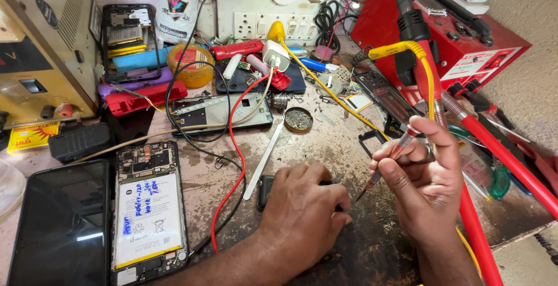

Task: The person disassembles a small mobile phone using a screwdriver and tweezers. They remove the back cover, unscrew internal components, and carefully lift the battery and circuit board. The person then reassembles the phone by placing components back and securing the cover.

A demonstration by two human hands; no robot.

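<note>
My left hand [302,213] lies palm down on a small black device [266,190] at the front middle of the workbench, covering most of it. My right hand [424,175] holds a thin red-handled probe [390,158] between thumb and fingers, with its metal tip pointing down toward the black device, just right of my left hand. A thick red cable [500,152] and a yellow cable [407,47] run past my right hand.
An opened phone with a white battery [148,213] and a black-screened phone [61,222] lie at the front left. A red wire [235,164], a metal strip [264,158], a round tin [298,120], a red equipment box [459,36] and a yellow power supply [35,47] crowd the bench.
</note>
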